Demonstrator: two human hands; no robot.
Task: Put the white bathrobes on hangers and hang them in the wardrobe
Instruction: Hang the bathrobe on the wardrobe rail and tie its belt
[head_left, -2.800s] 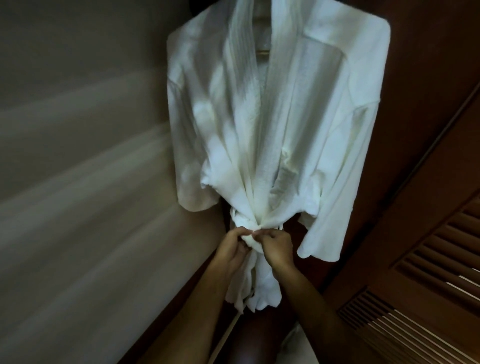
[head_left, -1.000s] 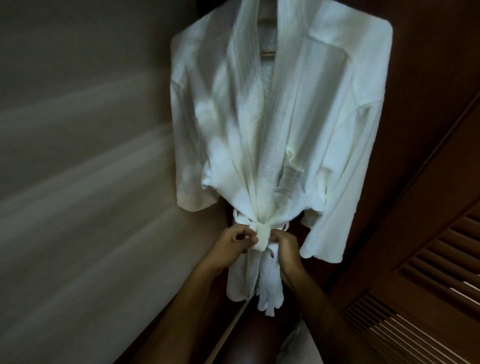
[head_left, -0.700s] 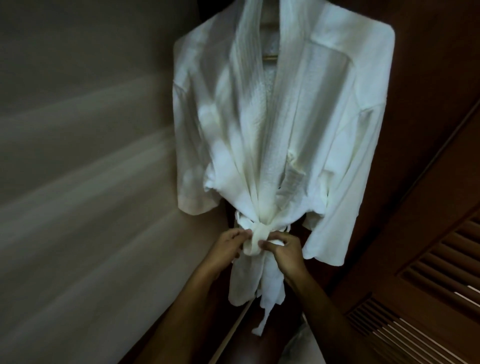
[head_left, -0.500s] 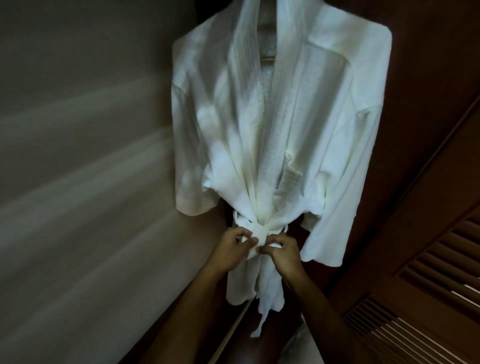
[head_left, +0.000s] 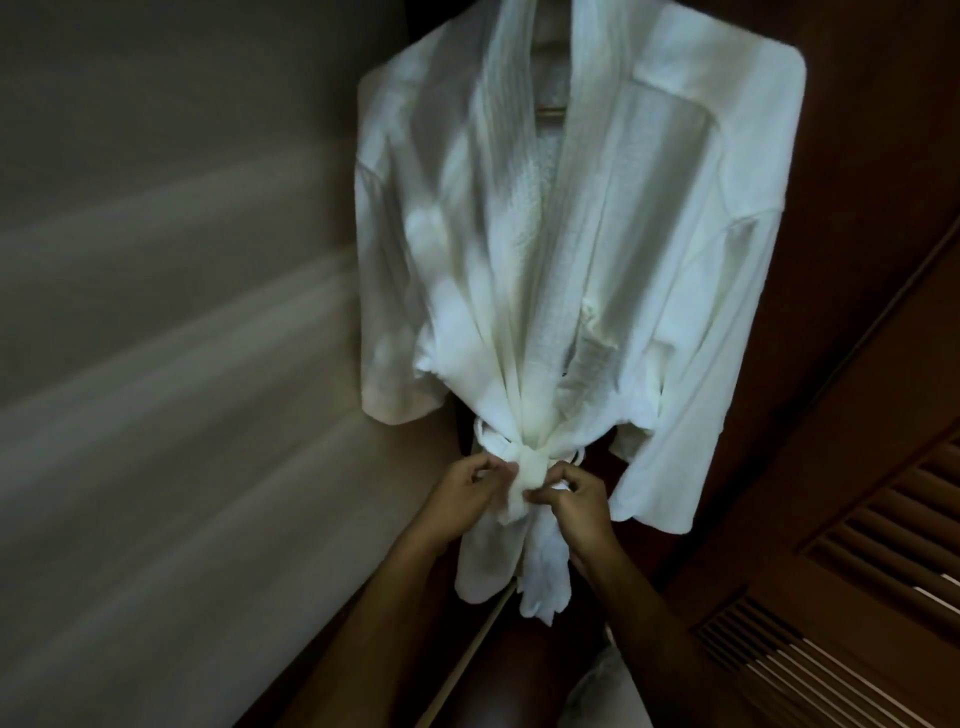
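Here, a white robe (head_left: 582, 249) hangs in the centre and upper part of the frame, its collar running off the top edge. A thin strip of hanger (head_left: 550, 109) shows in the open neck. The robe's 2 sleeves hang down at either side, the right one reaching lower. A belt (head_left: 491, 444) cinches the waist, with a knot (head_left: 532, 465) at the front, just below centre. The belt's tails (head_left: 543, 582) dangle under the knot, toward the bottom of the frame.

Both forearms come up from the lower edge. The left hand (head_left: 465, 496) pinches the cloth at the knot's left side, fingers curled. The right hand (head_left: 574, 501) pinches the knot's right side with thumb and fingertips.

A pale wall (head_left: 171, 338) fills the left of the frame. Dark wood panelling sits behind the robe, and a louvred door (head_left: 857, 597) fills the lower right. A bit of pale cloth (head_left: 602, 696) shows at the bottom edge; what it is cannot be told.
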